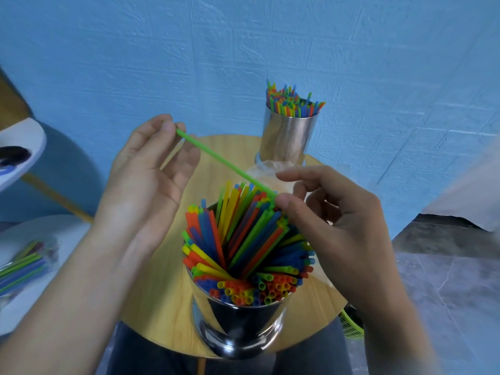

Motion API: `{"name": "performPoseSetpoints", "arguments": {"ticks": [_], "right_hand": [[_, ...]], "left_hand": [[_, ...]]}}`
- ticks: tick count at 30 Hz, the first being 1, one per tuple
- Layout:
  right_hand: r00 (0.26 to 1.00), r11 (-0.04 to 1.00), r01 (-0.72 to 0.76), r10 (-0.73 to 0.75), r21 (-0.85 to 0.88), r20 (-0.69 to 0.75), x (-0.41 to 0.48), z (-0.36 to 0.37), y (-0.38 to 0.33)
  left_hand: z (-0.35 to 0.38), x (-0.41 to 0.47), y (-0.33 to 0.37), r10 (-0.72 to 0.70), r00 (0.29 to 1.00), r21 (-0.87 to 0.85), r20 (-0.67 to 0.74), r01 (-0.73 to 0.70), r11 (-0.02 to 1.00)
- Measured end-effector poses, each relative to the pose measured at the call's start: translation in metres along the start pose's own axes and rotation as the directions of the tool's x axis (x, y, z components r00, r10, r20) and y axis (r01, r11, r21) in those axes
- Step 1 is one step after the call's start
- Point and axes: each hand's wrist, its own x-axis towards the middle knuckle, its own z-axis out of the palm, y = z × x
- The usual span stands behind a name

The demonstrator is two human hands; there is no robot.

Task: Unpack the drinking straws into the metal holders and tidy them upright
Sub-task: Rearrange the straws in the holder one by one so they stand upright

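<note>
The left hand [151,169] pinches the far tip of a green straw [221,161] and the right hand [324,212] its near end, slanting it over the crammed holder [238,318] just below them, seemingly to aim it into a gap.

Textured blue wall [243,50], grey marbled floor [446,280]

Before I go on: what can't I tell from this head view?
Head view only.
The packet of straws, left: blurred and cut off by the frame edge, count unreadable.
The green basket: mostly hidden behind the table and right forearm.
The far metal holder: base partly behind the clear wrapper.
The green straw: ends covered by the left hand and right hand.
</note>
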Motion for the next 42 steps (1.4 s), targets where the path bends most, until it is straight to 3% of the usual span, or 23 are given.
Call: {"name": "performPoseSetpoints", "arguments": {"ticks": [5,8,11,15,18,24,29,34,36,39,42], "right_hand": [[1.0,0.994,-0.018,0.017,0.111,0.006,-0.002,-0.001,-0.005],[0.997,0.972,0.025,-0.006,0.234,-0.082,-0.001,-0.001,-0.008],[0.968,0.959,0.123,-0.059,0.254,-0.244,0.0,-0.003,-0.009],[0.933,0.97,0.145,-0.069,0.195,-0.354,0.002,-0.005,-0.01],[0.927,0.974,0.134,-0.058,0.182,-0.371,0.001,-0.003,-0.01],[0.908,0.975,0.114,-0.025,0.191,-0.418,0.004,-0.004,-0.011],[0.913,0.988,0.077,-0.017,0.131,-0.407,0.005,-0.007,-0.008],[0.884,0.98,0.117,-0.03,0.158,-0.466,0.006,-0.01,-0.01],[0.9,0.985,0.11,-0.041,0.135,-0.433,0.006,-0.01,-0.008],[0.967,0.999,0.041,-0.034,0.021,-0.252,0.006,-0.007,-0.002],[0.996,0.993,-0.042,0.033,-0.112,-0.083,0.004,-0.003,0.003]], "left_hand": [[-0.001,-0.002,-0.009,-0.047,0.999,0.036,0.009,0.047,0.998],[-0.002,-0.004,-0.014,-0.046,0.998,0.246,0.039,0.035,0.969],[-0.006,-0.006,-0.015,-0.069,0.986,0.59,0.152,-0.035,0.807],[-0.005,-0.012,-0.008,-0.269,0.883,0.769,0.384,-0.145,0.622],[-0.003,-0.011,-0.003,-0.379,0.83,0.818,0.409,-0.149,0.556],[-0.003,-0.001,0.0,-0.383,0.844,0.849,0.376,-0.147,0.508],[-0.006,0.0,-0.005,-0.327,0.86,0.853,0.391,-0.206,0.479],[-0.011,0.0,-0.005,-0.255,0.894,0.887,0.369,-0.257,0.383],[-0.014,0.0,-0.006,-0.223,0.909,0.907,0.352,-0.273,0.322],[-0.014,-0.003,-0.005,-0.222,0.91,0.922,0.349,-0.293,0.252],[-0.011,-0.007,-0.003,-0.258,0.886,0.906,0.385,-0.309,0.289]]}}
